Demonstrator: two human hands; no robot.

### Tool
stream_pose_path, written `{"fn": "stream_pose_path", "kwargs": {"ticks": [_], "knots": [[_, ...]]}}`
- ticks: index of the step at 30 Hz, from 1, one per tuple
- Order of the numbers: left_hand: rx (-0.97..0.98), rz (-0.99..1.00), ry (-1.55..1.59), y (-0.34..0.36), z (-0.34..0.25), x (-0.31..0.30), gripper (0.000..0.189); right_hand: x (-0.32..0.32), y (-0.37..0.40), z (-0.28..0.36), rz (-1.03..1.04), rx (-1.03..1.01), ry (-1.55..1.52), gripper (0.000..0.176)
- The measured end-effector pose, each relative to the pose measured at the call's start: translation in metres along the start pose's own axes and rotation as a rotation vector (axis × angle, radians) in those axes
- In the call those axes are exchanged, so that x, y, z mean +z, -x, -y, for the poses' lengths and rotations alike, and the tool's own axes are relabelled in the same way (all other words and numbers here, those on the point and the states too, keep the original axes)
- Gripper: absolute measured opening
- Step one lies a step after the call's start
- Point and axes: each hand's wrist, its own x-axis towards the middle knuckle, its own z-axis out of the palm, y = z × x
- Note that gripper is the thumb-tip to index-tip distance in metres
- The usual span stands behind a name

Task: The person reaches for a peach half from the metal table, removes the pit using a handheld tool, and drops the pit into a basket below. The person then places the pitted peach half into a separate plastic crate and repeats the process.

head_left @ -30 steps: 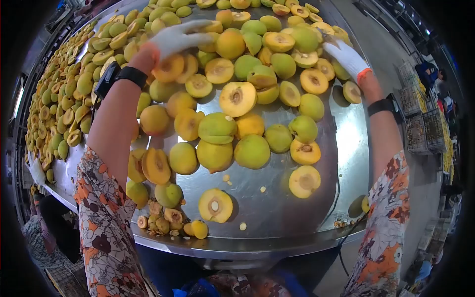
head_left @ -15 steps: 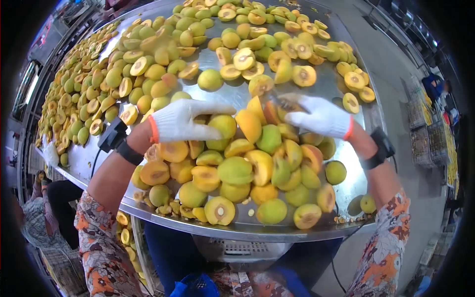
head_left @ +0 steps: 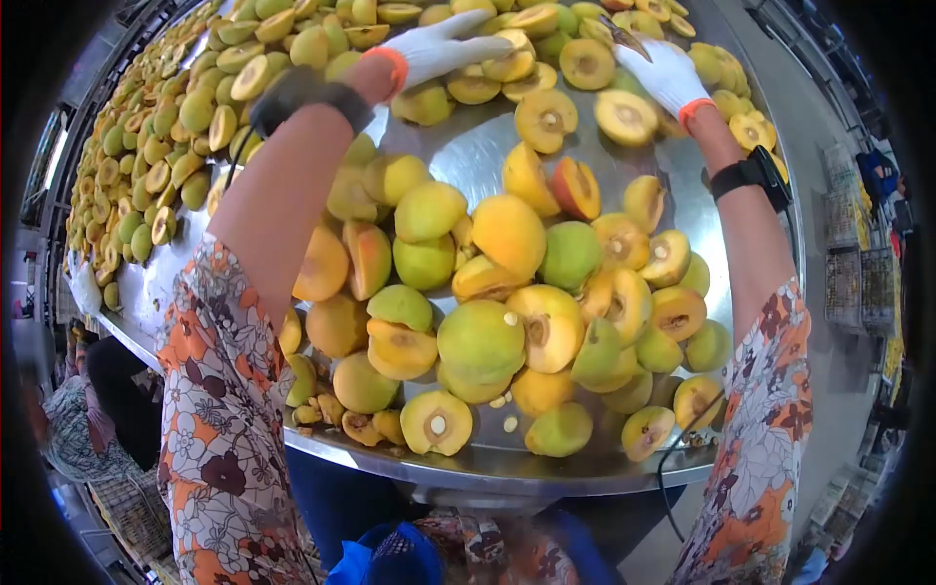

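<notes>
My left hand point(head_left: 439, 51), in a white knit glove, reaches to the far side with its fingers stretched over a cut peach half point(head_left: 510, 60). My right hand point(head_left: 663, 76), gloved alike, is closed around a slim, dark metal tool point(head_left: 624, 41) whose kind I cannot make out. It is above the far fruit, near a cut peach half point(head_left: 626, 117) with its stone side up. Nearer to me lies a loose heap of yellow-green peaches point(head_left: 481, 341), many halved. One half point(head_left: 436, 422) shows a pale kernel in its middle.
The metal table point(head_left: 468, 146) has a raised front rim point(head_left: 507, 478). A large pile of peach halves point(head_left: 146, 166) covers its left side. Stacked crates point(head_left: 858, 283) stand to the right on the floor. At lower left is another person point(head_left: 73, 429). A cable hangs by my right arm.
Both hands have moved from the near heap to the far fruit. My left hand has left the green peach it was touching. Fruit in the near heap is spread more loosely.
</notes>
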Motion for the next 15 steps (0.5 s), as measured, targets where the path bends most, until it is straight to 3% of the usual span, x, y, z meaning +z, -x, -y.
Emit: {"fn": "stream_pose_path", "kwargs": {"ticks": [3, 5, 6, 7, 9, 12, 15], "knots": [[0.078, 0.122, 0.111, -0.007, 0.006, 0.005, 0.101, 0.014, 0.009, 0.007, -0.047, -0.100, -0.062, 0.062], [0.124, 0.115, -0.027, 0.012, -0.008, 0.011, 0.101, 0.003, 0.031, 0.042, 0.004, -0.138, -0.177, 0.062], [0.003, 0.125, -0.202, 0.026, -0.021, 0.012, 0.100, 0.002, 0.038, 0.059, 0.044, -0.045, -0.364, 0.063], [0.055, 0.142, -0.259, 0.037, -0.023, 0.016, 0.094, -0.006, 0.052, 0.080, 0.083, -0.031, -0.496, 0.064], [-0.023, 0.189, -0.258, 0.059, -0.025, 0.015, 0.090, -0.015, 0.073, 0.109, 0.075, -0.009, -0.531, 0.065], [0.073, 0.210, -0.241, 0.098, -0.026, 0.013, 0.082, -0.027, 0.097, 0.130, 0.154, -0.032, -0.593, 0.066], [0.048, 0.191, -0.130, 0.129, -0.031, 0.016, 0.073, -0.033, 0.115, 0.141, 0.219, -0.024, -0.661, 0.063]]}}
